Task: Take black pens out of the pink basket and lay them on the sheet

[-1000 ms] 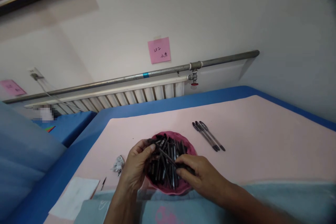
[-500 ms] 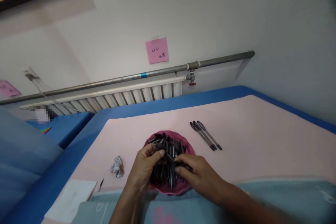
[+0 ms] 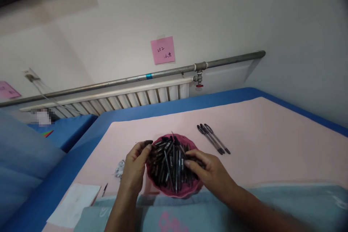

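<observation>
A pink basket [image 3: 182,193] full of black pens [image 3: 169,165] stands between my two hands. My left hand [image 3: 137,161] is at the basket's left rim, thumb and fingers pinched on a small black piece that looks like a pen cap [image 3: 148,142]. Over the right side of the basket, my right hand [image 3: 208,166] is closed on a pen [image 3: 181,148], whose thin tip points up and to the left. Its far end is hidden in the palm. Beyond my right hand, three capped pens [image 3: 213,139] lie side by side on the pale pink sheet.
Crumpled grey-white material [image 3: 119,169] lies left of my left hand. Further left are a white paper [image 3: 73,203] and a small dark pen-like piece [image 3: 104,189]. A blue-green cloth [image 3: 217,210] covers the near edge. A radiator [image 3: 146,98] and pipe [image 3: 116,82] run along the wall.
My hands were together on one pen over the basket. Now they are apart: the left has moved left with the black cap-like piece, and the right keeps the pen.
</observation>
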The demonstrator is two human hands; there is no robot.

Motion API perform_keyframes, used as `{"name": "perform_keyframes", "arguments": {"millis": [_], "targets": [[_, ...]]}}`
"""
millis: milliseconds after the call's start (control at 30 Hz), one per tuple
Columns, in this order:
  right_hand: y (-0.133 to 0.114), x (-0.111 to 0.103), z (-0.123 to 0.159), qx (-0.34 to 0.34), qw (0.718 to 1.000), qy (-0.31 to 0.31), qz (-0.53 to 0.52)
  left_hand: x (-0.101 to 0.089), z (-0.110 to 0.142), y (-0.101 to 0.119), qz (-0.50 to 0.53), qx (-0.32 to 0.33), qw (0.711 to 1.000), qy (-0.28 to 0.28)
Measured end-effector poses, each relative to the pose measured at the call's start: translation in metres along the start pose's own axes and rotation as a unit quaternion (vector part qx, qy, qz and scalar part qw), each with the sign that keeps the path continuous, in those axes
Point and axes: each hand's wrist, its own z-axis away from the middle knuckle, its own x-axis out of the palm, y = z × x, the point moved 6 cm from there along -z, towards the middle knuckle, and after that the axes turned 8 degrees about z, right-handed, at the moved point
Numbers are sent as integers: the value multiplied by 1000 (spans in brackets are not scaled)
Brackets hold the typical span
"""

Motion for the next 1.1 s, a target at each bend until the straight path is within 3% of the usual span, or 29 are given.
{"name": "perform_keyframes", "arguments": {"millis": [133,300,433,733,967,1100], "targets": [[3,-15,-5,9,998,60,-1,-14,-6,4,-164,58,984,36],[14,-15,-10,31,998,48,23,-17,-13,-4,-350,93,932,16],[16,-13,-11,31,998,44,20,-15,-17,-8,-411,100,906,-4],[20,-9,-19,-4,999,37,19,-2,-9,3,-561,106,819,-53],[23,-4,-27,-30,999,25,18,-2,-3,0,-637,72,764,-73],[24,-2,-29,-49,998,28,9,-9,-6,-2,-647,28,759,-62]]}}
